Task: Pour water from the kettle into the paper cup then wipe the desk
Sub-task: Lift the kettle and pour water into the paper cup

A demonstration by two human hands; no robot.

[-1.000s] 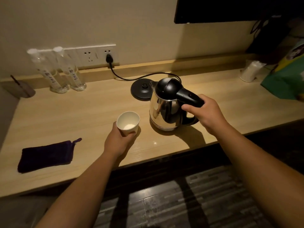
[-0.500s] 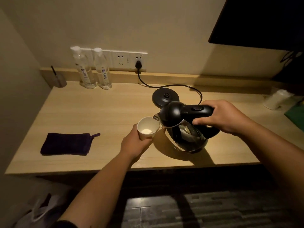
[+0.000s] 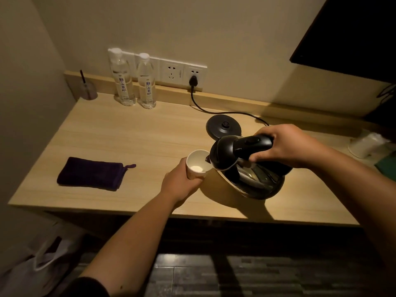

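Nearest to me, my left hand (image 3: 182, 182) is wrapped around the paper cup (image 3: 198, 163), fingers closed on its wall, holding it upright just above the front part of the desk (image 3: 111, 133). Right beside it, my right hand (image 3: 287, 146) is clenched on the black handle of the kettle (image 3: 246, 166), which is lifted and tipped to my left. What matters is the spout: it sits at the cup's right rim, touching or nearly so, and the kettle's tilt runs from my right hand down toward the cup. I cannot make out a stream of water, so I judge the pour needs a little more tilt leftward. Farther left lies the purple cloth (image 3: 90, 176), flat, well apart from both hands, nearer my left. Behind the kettle sits its base (image 3: 224, 126).
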